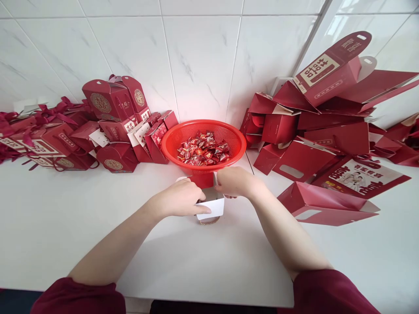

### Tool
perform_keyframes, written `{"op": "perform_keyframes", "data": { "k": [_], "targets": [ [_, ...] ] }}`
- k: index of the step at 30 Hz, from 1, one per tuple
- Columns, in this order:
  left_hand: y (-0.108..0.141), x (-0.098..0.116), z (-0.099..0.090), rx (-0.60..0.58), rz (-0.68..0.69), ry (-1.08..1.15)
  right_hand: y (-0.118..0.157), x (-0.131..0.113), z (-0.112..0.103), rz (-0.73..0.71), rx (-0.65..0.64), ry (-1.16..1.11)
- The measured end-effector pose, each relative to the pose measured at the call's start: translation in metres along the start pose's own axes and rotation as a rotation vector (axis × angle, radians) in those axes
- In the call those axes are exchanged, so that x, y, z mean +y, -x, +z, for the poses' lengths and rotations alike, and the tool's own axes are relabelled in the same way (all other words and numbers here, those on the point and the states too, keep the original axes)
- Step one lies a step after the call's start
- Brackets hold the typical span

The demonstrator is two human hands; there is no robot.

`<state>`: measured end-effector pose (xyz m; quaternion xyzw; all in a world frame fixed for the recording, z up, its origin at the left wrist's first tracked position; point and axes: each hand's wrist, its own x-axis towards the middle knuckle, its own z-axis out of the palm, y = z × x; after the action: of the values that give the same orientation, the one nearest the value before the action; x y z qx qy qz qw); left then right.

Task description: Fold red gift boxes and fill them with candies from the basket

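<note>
Between my hands is a small paper gift box with its top open, its white inner flap facing me and a twisted cord handle low at the near side. My left hand grips its left side, fingertips reaching inside and thumb lying along the white flap. At the far right corner my right hand pinches the box's edge, its fingertips partly hidden. Just beyond the box stands a red plastic basket of small wrapped candies. How much the box holds is hidden.
On the white table, red gift boxes are stacked at the left, some with ribbons. More red boxes are piled loosely at the right, with one pink-red box near my right forearm. A tiled wall closes off the back.
</note>
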<state>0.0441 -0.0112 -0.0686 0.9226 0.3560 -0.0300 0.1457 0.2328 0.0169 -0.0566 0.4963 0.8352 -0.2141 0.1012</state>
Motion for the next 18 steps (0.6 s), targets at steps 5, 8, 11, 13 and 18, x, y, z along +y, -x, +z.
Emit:
{"op": "perform_keyframes", "data": {
  "k": [5,8,11,13,18],
  "targets": [
    [-0.001,-0.004,0.005,0.001,-0.003,-0.056,-0.010,0.008,-0.001,-0.031,-0.129,-0.130],
    [0.000,-0.007,0.005,-0.008,0.032,-0.012,-0.002,0.008,-0.003,-0.058,-0.228,-0.193],
    [0.003,-0.005,0.002,-0.043,0.056,0.047,0.011,0.000,0.000,-0.100,-0.127,-0.040],
    [0.004,0.001,0.000,-0.067,0.043,0.021,0.018,-0.007,0.003,-0.117,0.097,0.168],
    [0.012,0.014,0.019,-0.031,0.003,-0.002,0.025,-0.020,0.011,-0.212,0.391,0.338]
  ]
}}
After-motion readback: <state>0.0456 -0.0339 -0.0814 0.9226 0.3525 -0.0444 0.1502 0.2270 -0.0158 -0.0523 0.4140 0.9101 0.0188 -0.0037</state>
